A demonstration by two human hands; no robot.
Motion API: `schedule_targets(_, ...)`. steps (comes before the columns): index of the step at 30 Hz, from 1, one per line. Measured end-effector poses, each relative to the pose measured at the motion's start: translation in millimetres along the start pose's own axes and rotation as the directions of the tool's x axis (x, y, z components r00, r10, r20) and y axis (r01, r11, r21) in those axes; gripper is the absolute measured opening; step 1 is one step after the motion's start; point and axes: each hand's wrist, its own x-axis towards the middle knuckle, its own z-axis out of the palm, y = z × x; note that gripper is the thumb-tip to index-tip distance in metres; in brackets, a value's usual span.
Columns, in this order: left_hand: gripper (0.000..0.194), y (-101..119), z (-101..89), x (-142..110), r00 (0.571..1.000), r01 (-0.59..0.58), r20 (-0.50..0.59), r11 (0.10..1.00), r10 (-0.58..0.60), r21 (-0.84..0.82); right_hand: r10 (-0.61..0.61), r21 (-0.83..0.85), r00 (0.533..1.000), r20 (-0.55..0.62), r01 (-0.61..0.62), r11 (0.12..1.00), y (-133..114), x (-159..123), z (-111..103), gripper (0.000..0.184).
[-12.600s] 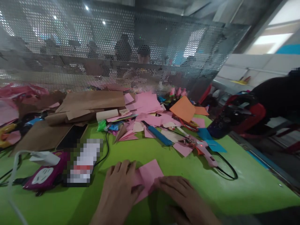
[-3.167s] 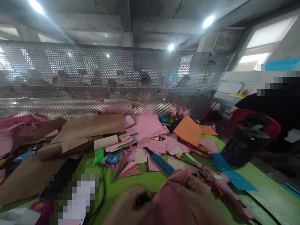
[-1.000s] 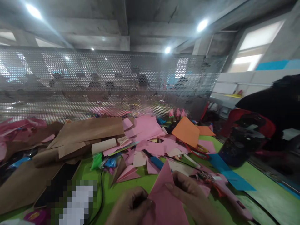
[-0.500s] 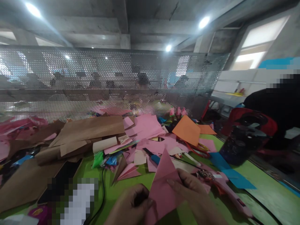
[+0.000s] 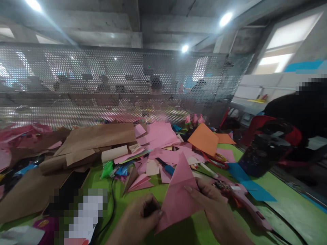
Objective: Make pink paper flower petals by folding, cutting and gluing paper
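A folded piece of pink paper [image 5: 180, 197], pointed at the top, is held up over the green table [image 5: 130, 221]. My right hand [image 5: 211, 202] pinches its right side, thumb across the front face and fingers behind. On the lower left edge, my left hand [image 5: 144, 214] has thumb and fingertips closed together on the paper. Just beyond my hands lie a blue-handled cutter [image 5: 168, 169] and a folded pink paper piece [image 5: 140, 182]. A pink glue gun [image 5: 251, 206] rests to the right of my right hand.
Brown paper [image 5: 99, 134], loose pink sheets [image 5: 160, 134] and an orange sheet [image 5: 204, 139] are heaped at the back, before a perforated metal screen [image 5: 114, 81]. Right of them are blue paper [image 5: 250, 183] and a dark container [image 5: 265, 149]. A person in black [image 5: 298, 105] sits beyond. Black cables cross the table.
The pink paper has tilted slightly to the right and shifted up, its bottom corner now showing. My left hand has moved a little left, still at the paper's edge.
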Motion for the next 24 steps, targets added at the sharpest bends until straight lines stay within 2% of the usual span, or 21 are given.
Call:
schedule_targets(8, 0.004, -3, -0.2, -1, 0.999, -0.009, 0.041, 1.000, 0.009, -0.003, -0.056, 0.000, 0.998, -0.028, 0.056, 0.998, 1, 5, -7, 0.024)
schedule_targets(14, 0.007, -6, -3.3, -1, 1.000, -0.019, -0.003, 1.000, 0.019, -0.018, -0.067, 0.020, 0.997, -0.027, 0.068, 0.997, 4, 7, -11, 0.026)
schedule_targets(19, 0.004, -5, -5.9, 0, 1.000, -0.015, -0.014, 0.999, 0.015, 0.031, -0.077, 0.019, 0.994, -0.079, 0.079, 0.997, 3, 9, -11, 0.029)
schedule_targets(24, 0.013, -3, -8.0, 2, 0.995, -0.039, -0.088, 0.999, 0.037, -0.026, -0.106, -0.005, 0.994, -0.037, 0.106, 0.994, 1, 7, -12, 0.028)
